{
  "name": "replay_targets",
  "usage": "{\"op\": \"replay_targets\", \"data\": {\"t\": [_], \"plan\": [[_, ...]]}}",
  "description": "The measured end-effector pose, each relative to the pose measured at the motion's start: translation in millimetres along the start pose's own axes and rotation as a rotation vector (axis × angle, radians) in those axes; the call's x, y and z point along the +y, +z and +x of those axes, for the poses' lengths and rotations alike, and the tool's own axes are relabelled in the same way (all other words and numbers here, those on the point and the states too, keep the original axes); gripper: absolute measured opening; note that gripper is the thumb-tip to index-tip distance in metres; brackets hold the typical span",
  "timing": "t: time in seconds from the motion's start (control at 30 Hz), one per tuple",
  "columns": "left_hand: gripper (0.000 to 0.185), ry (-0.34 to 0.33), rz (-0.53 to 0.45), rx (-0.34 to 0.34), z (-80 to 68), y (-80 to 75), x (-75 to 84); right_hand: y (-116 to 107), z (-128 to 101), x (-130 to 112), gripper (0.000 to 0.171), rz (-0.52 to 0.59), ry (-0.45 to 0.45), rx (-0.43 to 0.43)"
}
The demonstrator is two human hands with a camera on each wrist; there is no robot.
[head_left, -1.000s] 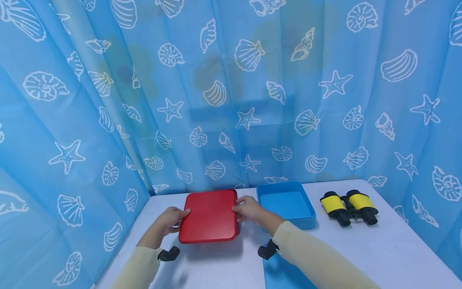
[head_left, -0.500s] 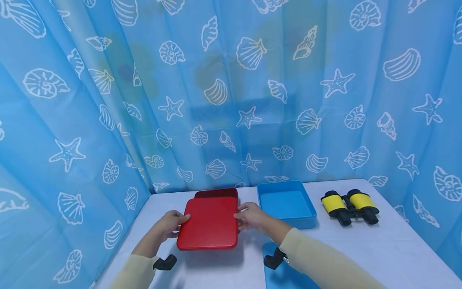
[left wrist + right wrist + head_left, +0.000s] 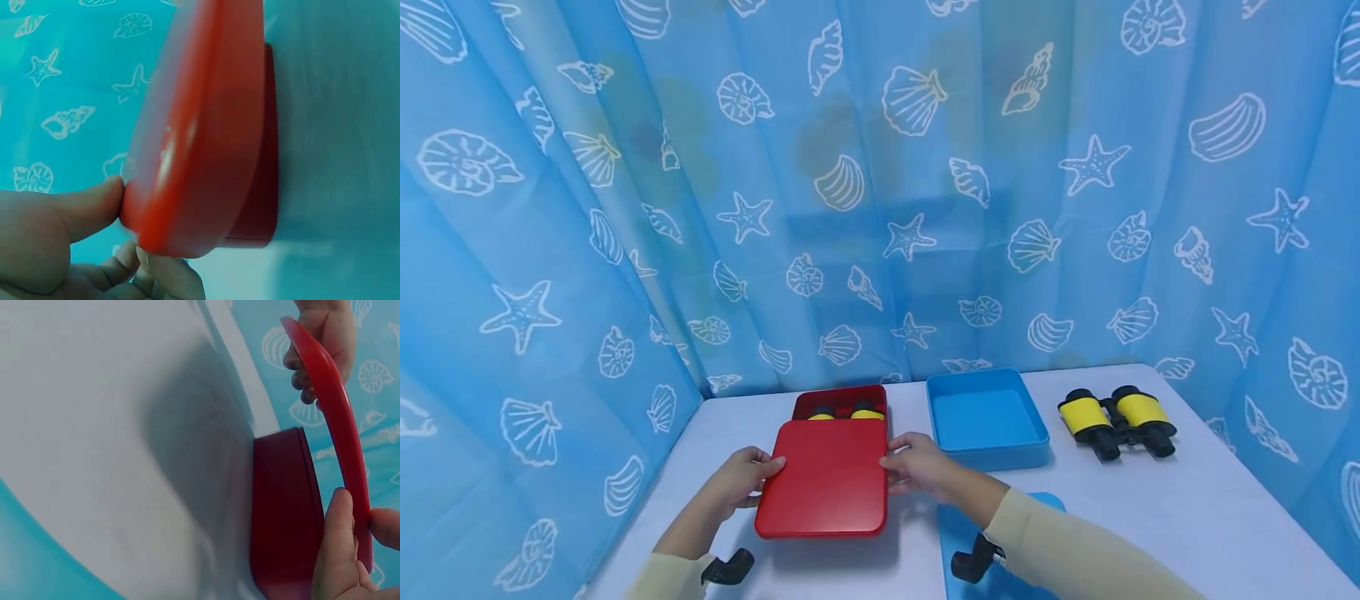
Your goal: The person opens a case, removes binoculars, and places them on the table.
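Observation:
A red lid [image 3: 823,477] is held above the table by both hands. My left hand [image 3: 739,478] grips its left edge, thumb on top [image 3: 87,209]. My right hand [image 3: 917,463] pinches its right edge [image 3: 350,506]. Behind and below the lid stands an open red box [image 3: 841,402] with yellow-and-black binoculars [image 3: 850,413] showing inside. In the wrist views the lid [image 3: 200,125] hovers clear of the box [image 3: 284,512].
An open blue box [image 3: 986,410] stands right of the red box. A second pair of yellow-and-black binoculars [image 3: 1116,421] lies further right. A blue lid [image 3: 1000,542] lies flat near my right forearm. A blue shell-print curtain [image 3: 880,183] encloses the white table [image 3: 1187,517].
The red lid has come off the red box and moved toward me, uncovering the binoculars inside. Both hands kept their hold on its edges.

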State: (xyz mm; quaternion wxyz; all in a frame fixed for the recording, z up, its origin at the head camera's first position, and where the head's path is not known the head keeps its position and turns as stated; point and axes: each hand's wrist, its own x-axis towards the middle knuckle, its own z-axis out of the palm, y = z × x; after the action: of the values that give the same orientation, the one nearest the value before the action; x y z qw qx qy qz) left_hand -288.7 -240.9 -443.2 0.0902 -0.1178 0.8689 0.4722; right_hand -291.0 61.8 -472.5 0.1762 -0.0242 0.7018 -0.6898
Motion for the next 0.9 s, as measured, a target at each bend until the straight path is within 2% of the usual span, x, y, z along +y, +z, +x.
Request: {"op": "replay_targets", "data": {"t": [0.27,0.5,0.7,0.9], "plan": [[0.058,-0.028,-0.003,-0.043,-9.6,2.8,-8.9,0,-16,10,0.054,-0.023,0.014,-0.014],[0.050,-0.075,0.009,-0.057,-20.5,6.0,-17.4,5,-25,16,0.038,0.000,0.072,-0.067],[0.048,-0.074,0.010,-0.073,-28.3,3.1,-20.6,9,-30,22,0.032,0.015,0.088,-0.087],[0.042,-0.085,0.009,-0.096,-37.7,1.4,-30.8,15,-34,27,0.029,0.005,0.118,-0.105]]}}
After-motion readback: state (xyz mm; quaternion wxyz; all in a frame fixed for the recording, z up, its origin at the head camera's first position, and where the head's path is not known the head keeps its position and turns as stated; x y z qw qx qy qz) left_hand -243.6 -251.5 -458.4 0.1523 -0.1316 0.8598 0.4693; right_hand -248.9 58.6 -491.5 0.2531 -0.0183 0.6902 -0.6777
